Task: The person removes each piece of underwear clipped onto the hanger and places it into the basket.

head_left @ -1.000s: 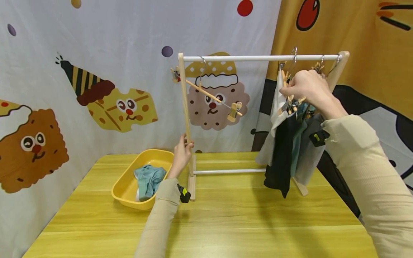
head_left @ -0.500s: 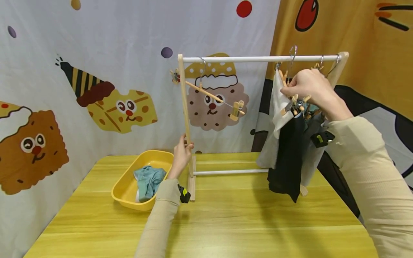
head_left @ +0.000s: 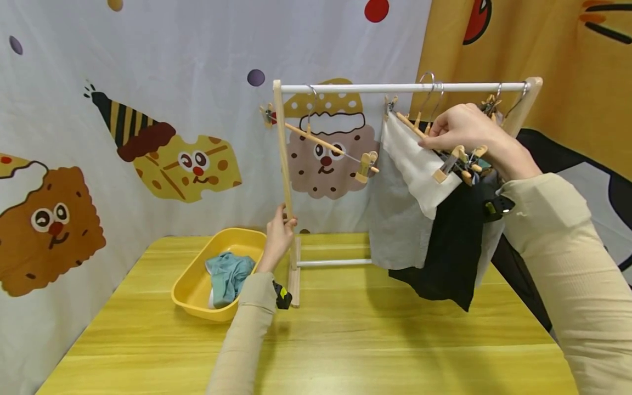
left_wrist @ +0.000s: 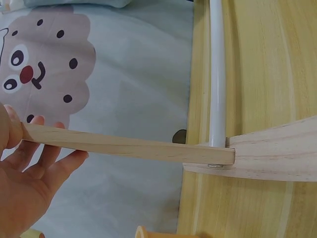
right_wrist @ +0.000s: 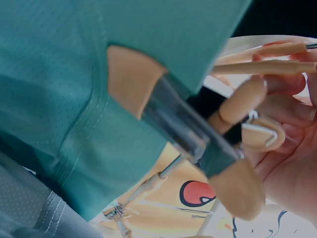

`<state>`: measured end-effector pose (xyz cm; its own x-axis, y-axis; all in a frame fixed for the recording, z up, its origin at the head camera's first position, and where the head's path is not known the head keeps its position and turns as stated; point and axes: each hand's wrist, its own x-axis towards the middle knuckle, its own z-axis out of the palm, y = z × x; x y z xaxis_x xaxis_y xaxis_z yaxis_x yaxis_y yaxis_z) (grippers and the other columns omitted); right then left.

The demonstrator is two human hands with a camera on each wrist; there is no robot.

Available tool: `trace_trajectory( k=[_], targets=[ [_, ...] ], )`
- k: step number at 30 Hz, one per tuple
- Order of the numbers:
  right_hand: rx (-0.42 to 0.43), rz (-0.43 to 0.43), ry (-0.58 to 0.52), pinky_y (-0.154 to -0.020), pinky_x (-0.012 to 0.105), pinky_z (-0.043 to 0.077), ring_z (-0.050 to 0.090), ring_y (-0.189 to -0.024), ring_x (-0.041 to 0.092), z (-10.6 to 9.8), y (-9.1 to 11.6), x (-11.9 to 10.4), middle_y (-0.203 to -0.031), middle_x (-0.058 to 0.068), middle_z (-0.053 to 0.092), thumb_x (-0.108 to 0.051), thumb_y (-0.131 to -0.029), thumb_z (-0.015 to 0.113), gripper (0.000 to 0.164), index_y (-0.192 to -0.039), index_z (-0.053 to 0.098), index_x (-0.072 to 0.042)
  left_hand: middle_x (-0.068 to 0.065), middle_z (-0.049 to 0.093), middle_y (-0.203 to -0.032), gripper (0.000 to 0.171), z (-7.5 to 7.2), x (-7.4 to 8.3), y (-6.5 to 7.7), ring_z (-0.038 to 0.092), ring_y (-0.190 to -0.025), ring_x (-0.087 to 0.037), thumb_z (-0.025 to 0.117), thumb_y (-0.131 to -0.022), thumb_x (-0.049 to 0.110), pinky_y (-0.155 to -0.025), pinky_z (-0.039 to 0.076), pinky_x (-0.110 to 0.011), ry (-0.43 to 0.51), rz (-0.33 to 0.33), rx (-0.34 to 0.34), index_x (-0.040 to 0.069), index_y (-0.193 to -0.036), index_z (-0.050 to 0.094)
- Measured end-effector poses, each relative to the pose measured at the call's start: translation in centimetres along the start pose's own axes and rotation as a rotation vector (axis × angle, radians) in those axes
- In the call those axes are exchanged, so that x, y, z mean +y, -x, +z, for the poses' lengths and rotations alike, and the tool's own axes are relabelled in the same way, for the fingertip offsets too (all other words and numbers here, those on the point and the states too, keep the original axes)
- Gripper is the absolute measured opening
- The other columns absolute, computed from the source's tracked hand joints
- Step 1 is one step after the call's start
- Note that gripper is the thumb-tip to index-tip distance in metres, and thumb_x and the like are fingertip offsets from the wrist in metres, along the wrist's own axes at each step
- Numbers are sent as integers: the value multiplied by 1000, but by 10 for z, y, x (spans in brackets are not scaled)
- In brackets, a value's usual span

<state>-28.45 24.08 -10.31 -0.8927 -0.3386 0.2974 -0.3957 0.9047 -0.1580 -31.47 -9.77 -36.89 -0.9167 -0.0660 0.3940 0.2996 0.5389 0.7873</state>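
Observation:
My left hand (head_left: 280, 237) holds the wooden left post (head_left: 284, 170) of a small clothes rack; in the left wrist view the fingers lie along the post's underside. At the right of the rack, my right hand (head_left: 466, 130) pinches the wooden bar of a clip hanger (head_left: 411, 125). From it hangs a white-and-grey garment (head_left: 402, 192). Right behind hangs a black garment (head_left: 446, 252). The right wrist view shows a teal garment (right_wrist: 49, 74) gripped by a wooden clip (right_wrist: 133, 82). Two bars run by the fingers there; whether both are held I cannot tell.
An unladen clip hanger (head_left: 316, 140) hangs at the left of the white rail (head_left: 355, 88). Left of the rack, a yellow basin (head_left: 190, 288) with a teal cloth (head_left: 229, 277) stands on the yellow wood-grain table (head_left: 336, 345). More hangers crowd the rail's right end.
The hanger with the white-and-grey garment has slid left and turned, spreading the garment wider and showing two hooks side by side. The black garment also shows more. My left hand has stayed on the post.

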Motion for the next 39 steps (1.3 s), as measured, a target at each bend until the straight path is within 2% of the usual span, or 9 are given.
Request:
trace_trajectory(
  k=[6,16,19,23,26,30,33,36,39],
  targets=[
    [-48,-30,30,-50,24,32,40,-49,8,-8,-7,-1,-54,-6,47,-32,-87,66,32,-69,65,-6,-19,67,-112,48,-1,-2,-2,64,-107,-34,48,-99,12,-91,53,-46,6,-9,-7,3,-144,34],
    [-252,4,71,-47,24,32,37,-48,7,-15,-28,-12,-51,-7,44,-36,-85,67,35,-65,65,-8,-20,67,-111,46,-3,-6,-3,65,-107,-34,49,-99,13,-89,54,-47,18,-8,-12,5,-142,36],
    [-310,4,110,-48,24,31,35,-49,7,-15,-34,-13,-51,-8,42,-37,-84,68,34,-65,66,-9,-20,66,-113,47,-3,-6,-2,64,-109,-33,49,-99,14,-91,53,-47,19,-16,-21,5,-143,35],
    [-395,35,165,-51,26,30,28,-49,8,-16,-40,-15,-49,-8,33,-39,-83,68,39,-56,57,-14,-20,66,-114,48,-4,-5,-1,63,-110,-33,48,-99,16,-92,52,-47,21,-27,-37,6,-144,33],
    [-445,44,218,-54,27,32,33,-52,10,-17,-43,-20,-50,-8,35,-37,-83,68,36,-57,57,-15,-19,66,-114,48,-5,-6,0,64,-109,-33,48,-99,16,-91,53,-47,17,-27,-41,6,-144,33],
    [-468,60,345,-55,29,36,43,-56,13,-19,-44,-35,-52,-6,45,-26,-81,66,26,-59,60,-13,-19,66,-112,48,-6,-5,-1,65,-105,-33,48,-99,16,-88,54,-47,8,-22,-30,6,-144,34],
    [-449,106,416,-52,31,38,49,-54,15,-17,-44,-47,-53,-1,52,-16,-75,62,18,-59,57,-11,-19,67,-112,48,-7,-5,-2,64,-105,-33,48,-99,16,-87,53,-47,4,-19,-20,5,-143,34],
    [-422,132,416,-51,31,40,52,-53,15,-14,-44,-55,-54,0,53,-9,-71,58,13,-59,57,-11,-19,67,-113,49,-5,-5,-2,64,-108,-34,48,-99,16,-89,53,-47,1,-12,-24,4,-144,33],
    [-401,132,359,-49,26,40,49,-46,11,-10,-45,-58,-46,-4,49,-9,-73,61,21,-54,56,-13,-20,67,-113,49,-3,-5,-2,63,-109,-34,49,-99,15,-90,53,-47,2,-5,-30,3,-144,33]
  ],
)
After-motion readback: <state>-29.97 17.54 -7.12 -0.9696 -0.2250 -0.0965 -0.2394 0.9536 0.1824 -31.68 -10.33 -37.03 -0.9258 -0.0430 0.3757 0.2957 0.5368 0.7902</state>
